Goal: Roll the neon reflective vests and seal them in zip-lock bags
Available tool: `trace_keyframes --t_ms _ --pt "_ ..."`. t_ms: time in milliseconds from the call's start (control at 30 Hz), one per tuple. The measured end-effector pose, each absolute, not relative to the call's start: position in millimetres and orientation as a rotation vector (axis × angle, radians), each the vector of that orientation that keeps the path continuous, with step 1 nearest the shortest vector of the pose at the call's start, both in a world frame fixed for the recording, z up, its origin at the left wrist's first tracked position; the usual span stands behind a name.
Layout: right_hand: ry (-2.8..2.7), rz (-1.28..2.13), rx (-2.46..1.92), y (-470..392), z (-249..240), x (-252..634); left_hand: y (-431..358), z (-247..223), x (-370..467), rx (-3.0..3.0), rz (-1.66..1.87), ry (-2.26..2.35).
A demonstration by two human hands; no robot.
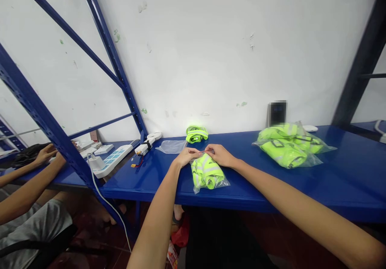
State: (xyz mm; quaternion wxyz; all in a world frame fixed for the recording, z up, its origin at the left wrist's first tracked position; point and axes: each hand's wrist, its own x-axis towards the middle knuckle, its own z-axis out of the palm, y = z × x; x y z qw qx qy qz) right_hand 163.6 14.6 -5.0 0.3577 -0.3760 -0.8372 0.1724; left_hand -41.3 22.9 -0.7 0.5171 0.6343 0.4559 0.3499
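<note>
A clear plastic bag [208, 171] with a folded neon-yellow reflective vest inside lies at the front of the blue table. My left hand [186, 157] pinches the left end of the bag's top edge, where a thin reddish strip shows. On the right end of that same edge, the fingers of my right hand [219, 155] are closed too. Behind my hands sits a rolled neon-yellow vest [196, 134] outside any bag. Beside it, to the left, an unfilled clear bag [171, 146] lies flat.
Several bagged yellow vests [286, 145] are piled on the right of the table [340, 172]. A dark pixelated object [277, 113] leans on the wall. To the left are a power strip [116, 159], a white device with wires [144, 147], a blue frame post [57, 128] and another person's hands [48, 153].
</note>
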Motion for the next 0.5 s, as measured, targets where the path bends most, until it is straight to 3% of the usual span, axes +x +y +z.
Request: trace_keyframes --t_ms 500 --pt "-2.186 0.505 -0.971 7.2 0.8 163.1 20.0 -6.9 -47.9 1.536 0.894 0.998"
